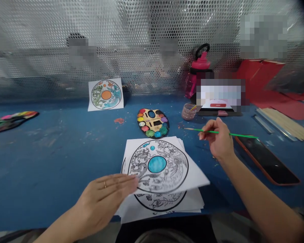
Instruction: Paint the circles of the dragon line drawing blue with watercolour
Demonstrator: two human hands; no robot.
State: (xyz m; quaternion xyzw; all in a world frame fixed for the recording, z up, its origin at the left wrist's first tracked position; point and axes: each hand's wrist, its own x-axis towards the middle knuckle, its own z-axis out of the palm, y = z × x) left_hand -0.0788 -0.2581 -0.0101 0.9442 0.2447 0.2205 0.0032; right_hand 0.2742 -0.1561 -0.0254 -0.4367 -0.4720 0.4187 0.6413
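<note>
My right hand (219, 140) pinches a thin green paintbrush (235, 134), its tip pointing left above the blue table, between the palette and the water cup. With fingers together, my left hand (108, 194) grips the lower left edge of the top printed sheet (176, 179); its thumb is hidden. That sheet is slightly lifted and shows a round line drawing of a dragon and a bird, with a blue-painted centre circle. Under it lies a stack of similar sheets (192, 202). Just behind the stack sits an oval paint palette (157, 123) with several coloured wells.
A painted card (106, 95) leans against the perforated metal screen (142, 44). The water cup (188, 112) stands near a pink bottle (199, 67) and a propped-up device (220, 96). On the right lie a phone (271, 162) and wooden sticks (286, 123); another palette (12, 121) is far left.
</note>
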